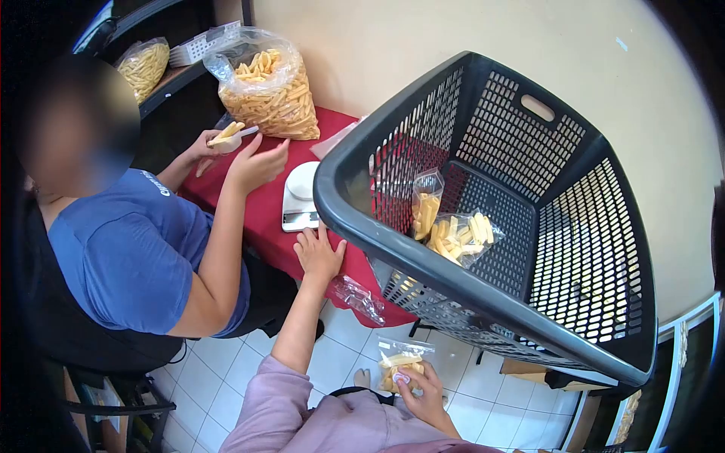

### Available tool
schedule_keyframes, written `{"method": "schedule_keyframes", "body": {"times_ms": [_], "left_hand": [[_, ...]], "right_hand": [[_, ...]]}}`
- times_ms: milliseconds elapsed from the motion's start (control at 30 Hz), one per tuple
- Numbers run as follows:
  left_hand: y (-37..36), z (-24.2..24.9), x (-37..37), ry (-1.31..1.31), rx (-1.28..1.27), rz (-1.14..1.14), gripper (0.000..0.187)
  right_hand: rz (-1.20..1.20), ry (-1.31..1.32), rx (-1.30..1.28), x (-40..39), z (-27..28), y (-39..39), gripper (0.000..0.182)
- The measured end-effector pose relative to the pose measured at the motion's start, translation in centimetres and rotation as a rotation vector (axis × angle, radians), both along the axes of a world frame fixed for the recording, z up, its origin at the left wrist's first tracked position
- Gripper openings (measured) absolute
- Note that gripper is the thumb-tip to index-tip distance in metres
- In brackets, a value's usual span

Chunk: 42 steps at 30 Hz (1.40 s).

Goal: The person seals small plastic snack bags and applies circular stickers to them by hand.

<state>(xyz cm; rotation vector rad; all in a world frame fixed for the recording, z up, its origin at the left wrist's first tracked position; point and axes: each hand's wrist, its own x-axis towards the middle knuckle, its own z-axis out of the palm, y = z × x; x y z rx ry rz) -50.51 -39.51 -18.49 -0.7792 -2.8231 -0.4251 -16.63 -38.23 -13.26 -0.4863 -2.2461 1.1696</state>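
Observation:
My left hand (320,255) reaches out with its fingers spread, its fingertips at the front edge of the white kitchen scale (303,183) on the red-covered table. It holds nothing. My right hand (427,394) grips a small clear plastic bag of snack sticks (396,365) low in front of my body, fingers wrapped at its side. A round pinkish label shows near the fingers. Clear plastic packaging (358,297) lies by my left wrist at the table edge. In the large black basket (483,294), two filled bags of snack sticks (461,238) rest on the bottom.
Beside me, a person in a blue shirt (128,257) holds a scoop (226,140) of snack sticks. A large open bag of sticks (272,98) stands on the red tablecloth (264,240). Another bag (145,68) sits on the shelf. The basket's tall sides fill the right.

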Motion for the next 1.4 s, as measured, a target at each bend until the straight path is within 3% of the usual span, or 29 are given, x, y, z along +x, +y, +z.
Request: {"method": "schedule_keyframes", "body": {"times_ms": [200, 300, 333, 500, 567, 600, 633, 700, 733, 800, 900, 967, 1033, 1133, 1233, 1400], "left_hand": [[-0.2, -1.8, -1.6, -0.010, 0.030, -0.091, 0.073], [0.0, 6.1, 1.4, -0.209, -0.093, 0.036, 0.073], [-0.3, 5.5, 1.4, -0.138, 0.032, -0.015, 0.073], [-0.5, 5.6, 2.7, -0.160, -0.027, -0.004, 0.070], [-0.9, 6.2, 3.6, -0.046, 0.190, -0.045, 0.062], [-1.3, 7.2, 4.6, -0.017, 0.339, -0.119, 0.048], [-1.6, 6.6, 5.1, -0.018, 0.337, -0.124, 0.048], [-2.5, 4.8, 6.7, -0.036, 0.482, -0.400, 0.029], [-2.9, 5.2, 8.2, -0.038, 0.481, -0.404, 0.029], [-3.3, 6.8, 12.0, -0.102, 0.882, -0.366, 0.015], [-4.1, 5.8, 16.7, -0.078, 1.094, -0.436, 0.013], [-3.9, 4.3, 19.2, -0.267, 1.185, -0.339, 0.014], [-3.4, 3.6, 21.7, -0.325, 1.183, -0.384, 0.013], [-1.7, 2.2, 27.2, -0.497, 0.978, -0.533, 0.022], [1.3, 3.0, 34.8, -0.549, 0.744, -0.821, 0.021], [7.9, 4.1, 47.1, -0.719, 0.527, -1.035, 0.030]], "right_hand": [[0.063, -0.018, -0.024, -2.1, -0.1, -0.1, 0.024], [0.100, -0.022, -0.008, -3.4, 0.2, 0.1, 0.024], [0.114, -0.021, 0.005, -3.8, 0.3, 0.2, 0.023], [0.144, -0.026, -0.003, -5.2, 1.1, 0.3, 0.023], [0.142, -0.017, 0.013, -5.5, 1.6, 0.5, 0.023], [0.148, 0.000, -0.001, -5.4, 1.7, 0.5, 0.023], [0.155, 0.015, -0.019, -5.1, 1.6, 0.4, 0.023], [0.147, 0.016, -0.015, -4.3, 0.7, 0.6, 0.021], [0.143, 0.017, -0.013, -3.8, 0.2, 0.8, 0.020], [0.131, 0.022, -0.005, -2.4, 0.1, 1.2, 0.018], [0.060, 0.085, 0.002, 0.4, 0.4, 2.0, 0.018], [0.001, 0.116, 0.052, 3.7, 0.1, 2.8, 0.019], [-0.111, 0.117, 0.060, 7.6, -0.3, 3.5, 0.019], [-0.298, 0.111, 0.078, 14.3, -0.7, 4.7, 0.019], [-0.484, 0.121, 0.077, 21.7, 0.1, 5.6, 0.018], [-0.828, 0.125, 0.160, 33.7, 2.0, 8.7, 0.023]]}}
